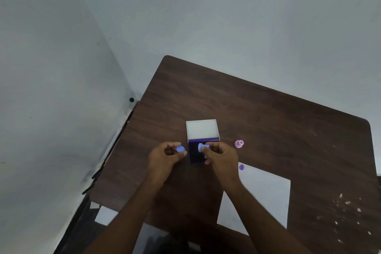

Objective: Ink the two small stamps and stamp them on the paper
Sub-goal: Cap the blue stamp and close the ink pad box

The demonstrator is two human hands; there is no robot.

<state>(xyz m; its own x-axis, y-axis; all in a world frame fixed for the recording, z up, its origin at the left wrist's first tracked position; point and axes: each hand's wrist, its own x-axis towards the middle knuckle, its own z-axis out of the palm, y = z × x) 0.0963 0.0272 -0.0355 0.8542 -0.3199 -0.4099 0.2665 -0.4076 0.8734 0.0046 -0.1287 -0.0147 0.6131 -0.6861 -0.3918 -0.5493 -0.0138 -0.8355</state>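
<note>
Two bare forearms reached up over the dark wood tabletop. Nearest lay the white paper, a purple print at its far corner. The left hand pinched a blue cap; the right hand pinched the blue stamp over the open ink pad, its white lid raised behind. Right of it stood the pink stamp.
</note>
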